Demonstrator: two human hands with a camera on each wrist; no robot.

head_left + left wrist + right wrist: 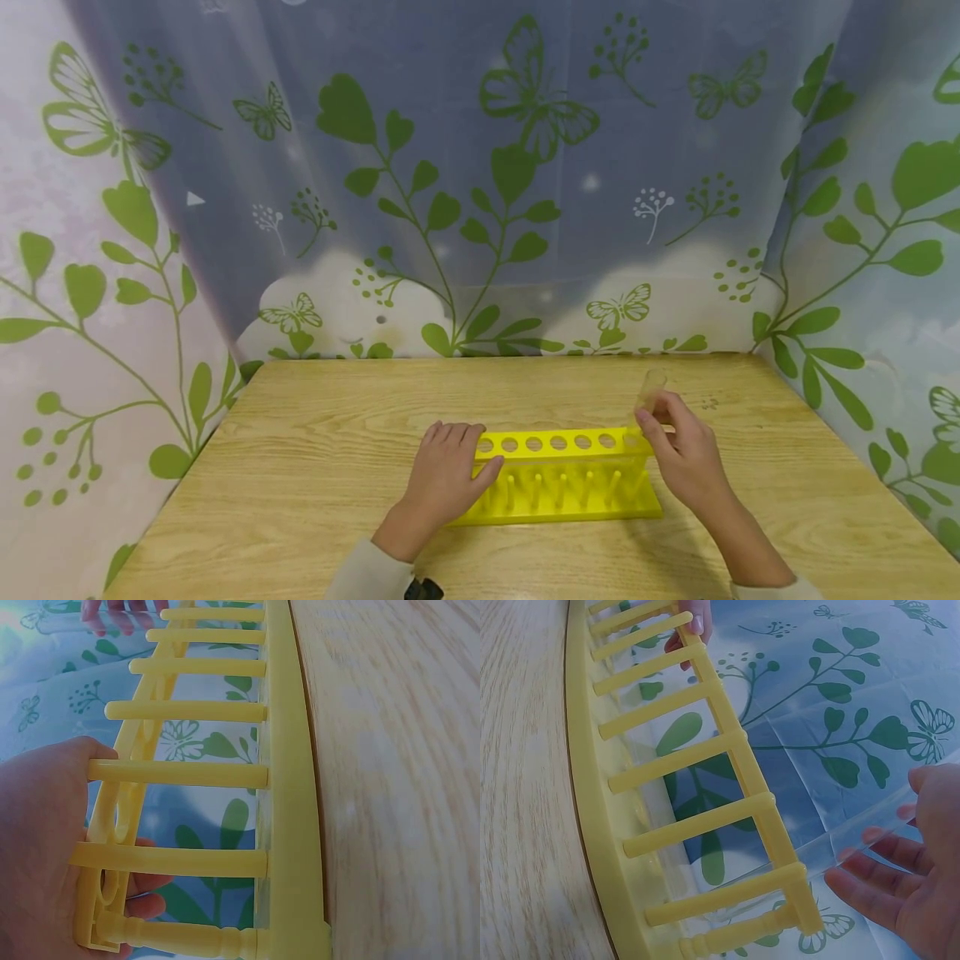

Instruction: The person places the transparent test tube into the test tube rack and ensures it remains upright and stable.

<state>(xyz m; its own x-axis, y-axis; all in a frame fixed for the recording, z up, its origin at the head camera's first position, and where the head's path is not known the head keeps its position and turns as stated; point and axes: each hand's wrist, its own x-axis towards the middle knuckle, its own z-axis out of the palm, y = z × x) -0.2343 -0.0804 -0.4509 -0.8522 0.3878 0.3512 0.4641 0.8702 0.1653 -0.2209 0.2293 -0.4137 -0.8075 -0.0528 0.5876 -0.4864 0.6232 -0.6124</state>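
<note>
1. At the right end of the yellow rack (566, 510), a clear tube (654, 382) stands on a slant, its upper end rising above the rack and leaning right and far.
2. Thumb and fingers of the right hand (686, 454) pinch the tube's side; this grip lies just right of the rack, with some of the tube showing above it.
3. From that grip, the tube's lower part runs left and down to the endmost hole (632, 437) in the rack's top bar. It appears to pass through, but the clear wall is too faint to be sure where the bottom sits.
4. Seen from the right wrist, the tube's long axis slopes more steeply than the upright pegs (562, 492), so the two are not quite in line.
5. The right hand is much the nearer to tube and hole. At the rack's far-off left end, the left hand (447, 471) grips the top bar, fingers curled over its far side.
6. Beneath everything, the rack's base lies lengthwise from left to right on the wooden counter (315, 467).
</note>
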